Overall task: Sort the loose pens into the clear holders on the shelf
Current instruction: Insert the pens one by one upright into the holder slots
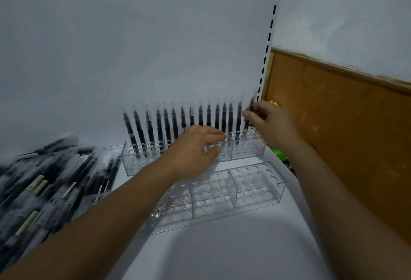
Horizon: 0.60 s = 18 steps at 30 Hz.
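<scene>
A clear holder [248,151] stands at the back of the white shelf with a row of several black pens [160,127] upright in its rear holes. My right hand [272,122] pinches one black pen [248,119] upright at the row's right end, its tip in or just above a hole. My left hand [195,148] rests on the holder's front middle, thumb against its face and fingers over the top. A second clear holder [255,187] with bare holes sits nearer me. Loose black pens [44,181] lie heaped at the left.
The white back panel [144,57] rises right behind the pen row. A slotted upright [268,41] marks the shelf's right end, with a brown wall panel [344,128] beyond. Green and yellow packets [281,157] show past the shelf's right edge.
</scene>
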Available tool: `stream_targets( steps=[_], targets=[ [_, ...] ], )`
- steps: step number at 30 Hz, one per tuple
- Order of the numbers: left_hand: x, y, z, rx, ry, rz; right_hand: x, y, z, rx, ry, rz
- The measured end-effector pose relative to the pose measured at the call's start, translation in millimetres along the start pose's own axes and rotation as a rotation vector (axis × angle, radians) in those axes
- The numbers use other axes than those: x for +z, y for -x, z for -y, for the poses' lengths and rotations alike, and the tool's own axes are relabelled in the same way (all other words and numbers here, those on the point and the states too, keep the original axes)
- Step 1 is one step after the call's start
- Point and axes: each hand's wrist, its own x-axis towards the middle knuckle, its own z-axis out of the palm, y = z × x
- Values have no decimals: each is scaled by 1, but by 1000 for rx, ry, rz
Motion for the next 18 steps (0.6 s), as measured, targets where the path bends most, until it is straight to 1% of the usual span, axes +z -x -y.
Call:
stream_targets(
  steps=[2, 5, 9, 12, 14, 16, 18],
  targets=[
    [1, -1, 1, -5, 0, 8, 1, 0, 1, 9, 107, 79],
    [1, -2, 2, -19, 5, 3, -3, -2, 4, 18, 173, 93],
    [0, -2, 1, -39, 36, -13, -8, 1, 8, 33, 186, 121],
    [-7, -2, -2, -67, 102, 16, -16, 6, 13, 52, 296, 182],
    [-16, -2, -5, -86, 132, 44, -24, 9, 20, 63, 382, 176],
    [-28, 4, -6, -88, 80, 37, -33, 11, 35, 21, 422, 210],
    [-45, 15, -1, -110, 15, -5, -33, 15, 61, -32, 398, 291]
  ],
)
